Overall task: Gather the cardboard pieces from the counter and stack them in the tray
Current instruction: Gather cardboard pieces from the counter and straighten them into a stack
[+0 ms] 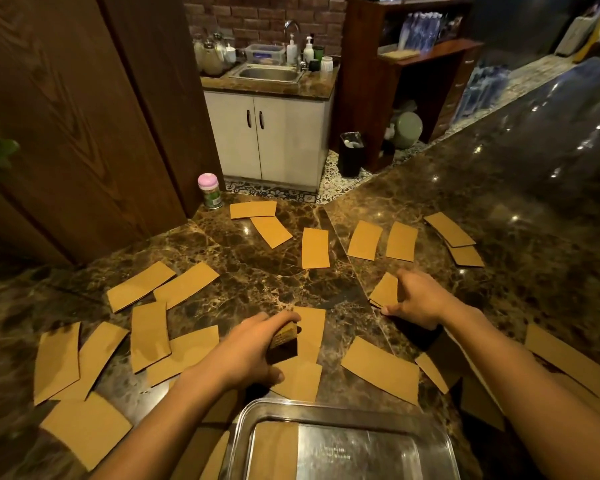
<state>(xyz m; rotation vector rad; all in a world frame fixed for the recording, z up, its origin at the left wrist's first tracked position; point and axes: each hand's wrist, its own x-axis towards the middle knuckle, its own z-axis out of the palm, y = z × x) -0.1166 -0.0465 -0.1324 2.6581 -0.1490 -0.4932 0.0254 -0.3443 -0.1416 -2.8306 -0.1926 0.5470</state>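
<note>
On the dark marble tabletop (pixel 264 265), flat tan cardboard pieces (pixel 315 248)
Left hand (pixel 246 355) fingers curl round a stack (pixel 284 336), right hand (pixel 420 299) seemingly pinches a few; either may spill before the rectangular steel tray (pixel 326 408)

Tan, curved cardboard pieces (pixel 315 247) lie flat, scattered from 9 to 3 o'clock; steel tray (pixel 326 412) at 6 o'clock holds one.
</note>
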